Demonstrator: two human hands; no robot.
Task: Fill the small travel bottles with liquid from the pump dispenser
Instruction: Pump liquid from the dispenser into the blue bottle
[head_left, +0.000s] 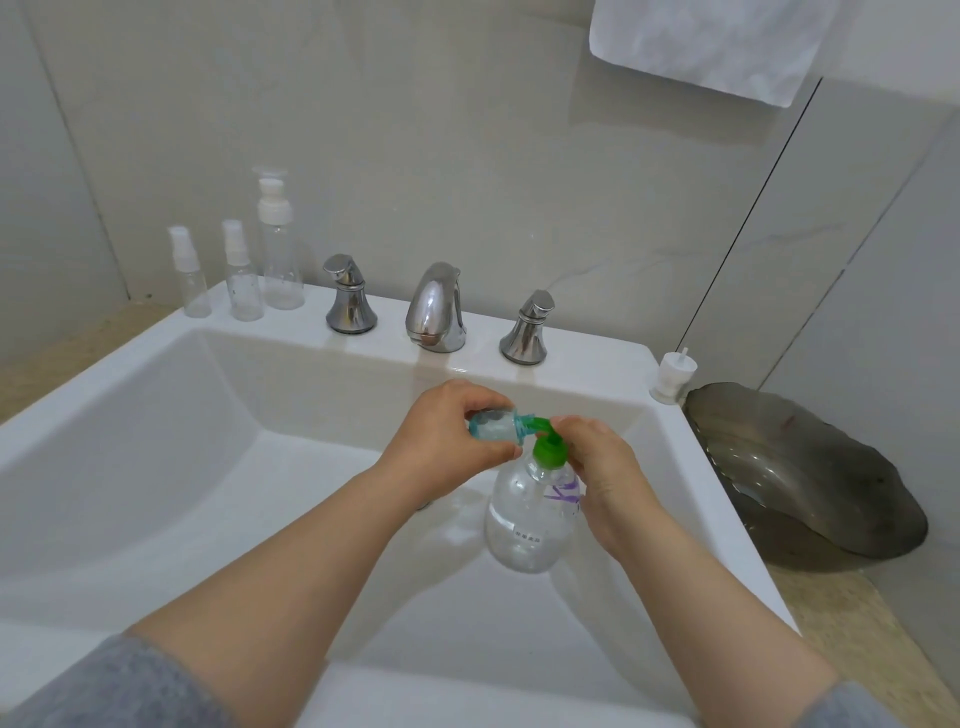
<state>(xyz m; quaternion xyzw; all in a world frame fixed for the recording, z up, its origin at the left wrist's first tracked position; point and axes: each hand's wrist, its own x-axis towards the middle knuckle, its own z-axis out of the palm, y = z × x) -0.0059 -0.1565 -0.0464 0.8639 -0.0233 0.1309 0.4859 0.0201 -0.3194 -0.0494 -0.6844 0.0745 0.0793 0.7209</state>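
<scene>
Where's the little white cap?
In the head view, the white cap stands on the back right corner of the sink, beside the dark dish.

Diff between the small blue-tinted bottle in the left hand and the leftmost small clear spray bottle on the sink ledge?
Pose: the small blue-tinted bottle lies on its side, gripped by the left hand; the leftmost small clear spray bottle stands upright on the white sink ledge. Top: the blue-tinted one's uncapped mouth meets the green pump nozzle; the spray bottle wears its white sprayer. Tint: bluish versus colourless. Both small, see-through.
</scene>
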